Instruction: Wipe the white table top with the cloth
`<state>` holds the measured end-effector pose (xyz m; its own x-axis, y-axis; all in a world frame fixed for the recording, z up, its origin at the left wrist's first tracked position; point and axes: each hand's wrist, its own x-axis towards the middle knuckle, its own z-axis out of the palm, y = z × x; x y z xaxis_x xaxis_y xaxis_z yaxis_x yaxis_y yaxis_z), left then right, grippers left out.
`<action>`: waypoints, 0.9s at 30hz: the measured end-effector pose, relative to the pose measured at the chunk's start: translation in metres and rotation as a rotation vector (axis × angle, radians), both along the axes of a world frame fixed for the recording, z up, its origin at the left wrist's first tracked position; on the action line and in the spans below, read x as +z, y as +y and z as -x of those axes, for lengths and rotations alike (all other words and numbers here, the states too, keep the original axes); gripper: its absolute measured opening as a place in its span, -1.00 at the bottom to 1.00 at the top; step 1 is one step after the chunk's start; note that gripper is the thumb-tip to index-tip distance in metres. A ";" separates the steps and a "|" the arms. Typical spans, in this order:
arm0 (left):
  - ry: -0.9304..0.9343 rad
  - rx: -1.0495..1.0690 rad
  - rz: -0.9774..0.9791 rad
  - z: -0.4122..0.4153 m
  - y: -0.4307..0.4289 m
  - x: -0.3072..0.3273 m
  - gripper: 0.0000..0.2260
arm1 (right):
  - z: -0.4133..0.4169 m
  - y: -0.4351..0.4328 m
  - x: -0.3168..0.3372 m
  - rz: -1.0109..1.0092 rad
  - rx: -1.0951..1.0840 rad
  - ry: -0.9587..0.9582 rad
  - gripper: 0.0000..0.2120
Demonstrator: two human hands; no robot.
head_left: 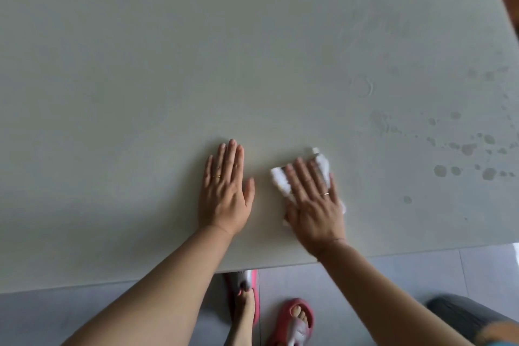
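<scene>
Head view: I press right hand (313,202) flat over cloth (278,180), which looks soft, light; left hand (224,194) flat on bench (168,64).

Ahead of the cloth (279,181) under the right hand (311,202), and to its right, open table top (168,50) stretches (only wet spots (468,149) there). Just left, the flat left hand (224,194) blocks a sweep; behind, the table edge lies near.

Cloth (278,178) mostly hidden under right hand (314,205). Table top (168,64) cut off at top, left, right edges. Dark grey object (460,317) bottom right cropped, blurred, unidentifiable.
</scene>
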<state>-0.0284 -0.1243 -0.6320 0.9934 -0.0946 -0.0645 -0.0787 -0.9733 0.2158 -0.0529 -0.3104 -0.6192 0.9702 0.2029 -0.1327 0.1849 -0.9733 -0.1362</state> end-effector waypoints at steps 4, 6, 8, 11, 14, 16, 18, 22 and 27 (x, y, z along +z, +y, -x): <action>-0.028 0.018 -0.017 0.000 -0.003 -0.002 -0.47 | -0.002 -0.018 0.000 0.015 -0.369 0.068 -0.34; -0.016 0.021 -0.019 0.000 -0.003 -0.002 -0.47 | 0.008 0.009 0.002 -0.032 -0.457 0.076 -0.32; -0.004 0.022 -0.021 -0.001 -0.003 -0.002 -0.46 | 0.029 0.042 0.006 -0.051 -0.355 0.077 -0.33; 0.001 0.032 -0.032 -0.001 -0.003 -0.002 -0.46 | 0.063 0.063 0.011 -0.058 -0.023 0.095 -0.38; -0.005 0.013 -0.035 0.000 -0.002 -0.002 -0.46 | 0.061 0.019 0.007 -0.040 0.156 0.048 -0.39; 0.002 0.011 -0.025 0.000 -0.001 -0.003 -0.46 | 0.056 -0.017 0.007 0.002 0.021 0.040 -0.37; 0.008 0.020 -0.028 0.000 -0.003 -0.002 -0.45 | 0.055 -0.036 0.007 -0.005 -0.208 0.061 -0.36; 0.017 0.049 -0.028 0.000 -0.010 0.003 -0.43 | 0.066 -0.002 0.004 -0.023 -0.406 0.055 -0.37; -0.001 0.017 0.048 -0.002 -0.051 0.015 -0.42 | 0.081 -0.036 0.005 -0.003 0.187 0.064 -0.43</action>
